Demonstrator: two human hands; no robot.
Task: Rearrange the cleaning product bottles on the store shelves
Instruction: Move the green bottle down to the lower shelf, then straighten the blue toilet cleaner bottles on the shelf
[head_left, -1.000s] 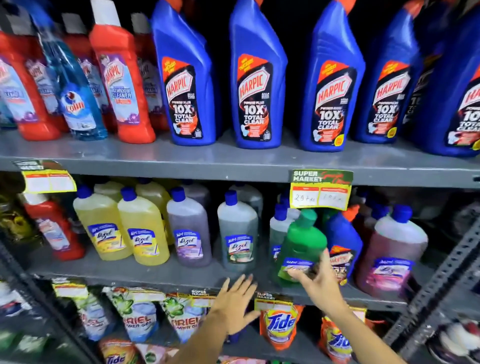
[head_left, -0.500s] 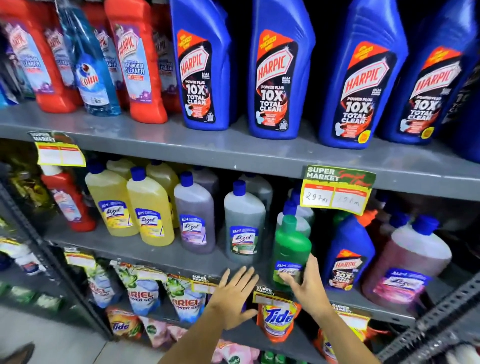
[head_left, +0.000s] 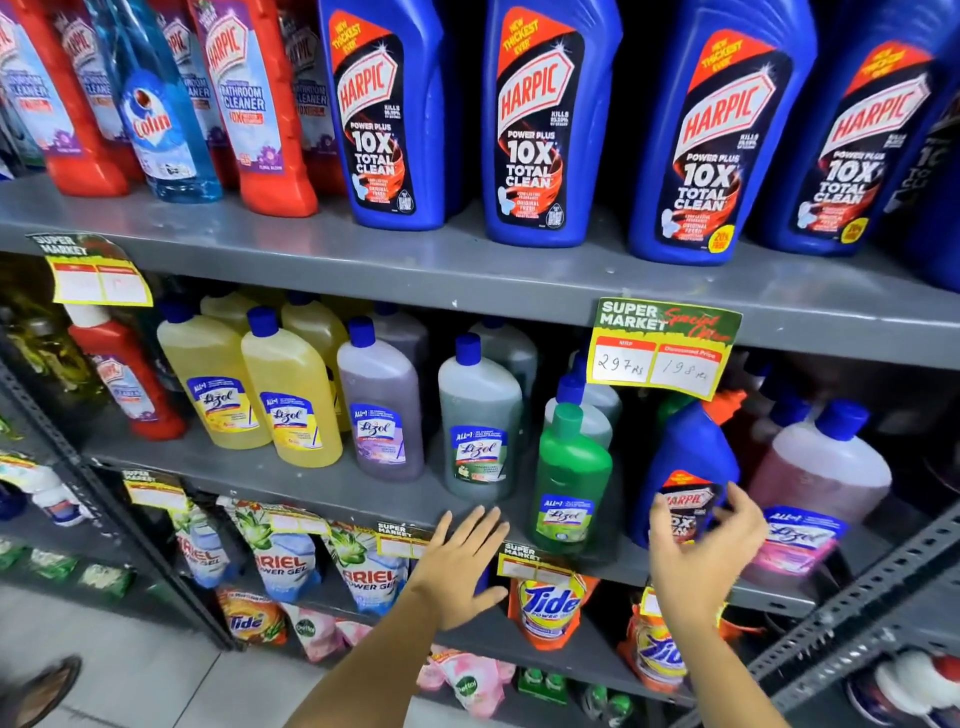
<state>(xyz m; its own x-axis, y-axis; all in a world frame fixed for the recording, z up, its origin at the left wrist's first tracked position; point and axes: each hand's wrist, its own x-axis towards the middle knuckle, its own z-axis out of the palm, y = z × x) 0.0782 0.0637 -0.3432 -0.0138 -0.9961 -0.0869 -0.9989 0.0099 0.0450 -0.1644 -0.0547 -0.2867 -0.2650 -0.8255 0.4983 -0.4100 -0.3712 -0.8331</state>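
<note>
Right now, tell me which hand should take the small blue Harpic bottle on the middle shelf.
Right. The right hand is already at the small blue Harpic bottle, fingers curled around its label. The left hand is spread open, further left, beyond the green Lizol bottle.

Bright frontal light; dark shelf recesses; wide-angle bowing at edges; perhaps slight motion softness throughout.

Both hands raised, L flat, R curled.

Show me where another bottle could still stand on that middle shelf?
A bare strip runs along the middle shelf front, ahead of the yellow Lizol bottles. A narrower gap separates the purple bottle and grey-green bottle. Around the green bottle and small Harpic bottle, it's crowded.
</note>
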